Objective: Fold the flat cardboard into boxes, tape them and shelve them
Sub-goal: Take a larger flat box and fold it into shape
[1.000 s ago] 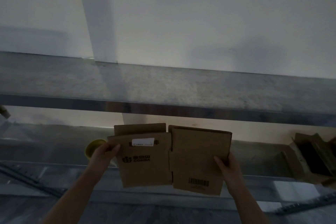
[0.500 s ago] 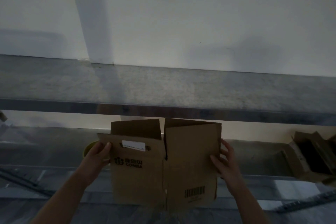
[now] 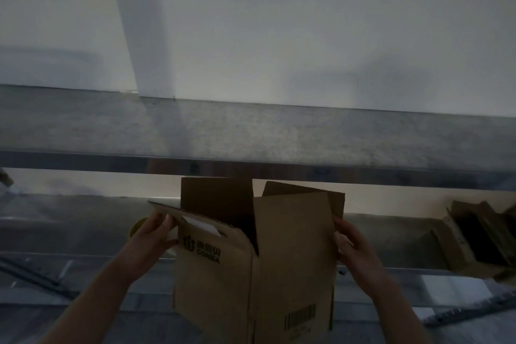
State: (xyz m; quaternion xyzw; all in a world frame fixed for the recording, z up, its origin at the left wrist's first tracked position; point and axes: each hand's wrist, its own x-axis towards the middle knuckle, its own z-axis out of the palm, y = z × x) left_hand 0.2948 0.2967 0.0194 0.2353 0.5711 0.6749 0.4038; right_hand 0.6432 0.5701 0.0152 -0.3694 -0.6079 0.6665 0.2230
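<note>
A brown cardboard box [image 3: 290,268] with a printed logo and a barcode is partly squared up in front of me, one corner pointing at me and its top flaps standing up. My left hand [image 3: 152,234] grips the box's left flap edge, thumb on top. My right hand [image 3: 350,246] holds the right side edge, fingers curled round it. The inside of the box is dark.
A grey metal shelf [image 3: 251,134] runs across above the box, against a white wall. A lower shelf surface [image 3: 69,220] lies behind the box. A yellow tape roll [image 3: 136,227] peeks out behind my left hand. Opened cardboard [image 3: 474,240] lies at the right.
The flat cardboard has opened from two side-by-side panels into a box shape. Both hands have spread it and brought it closer to me and lower.
</note>
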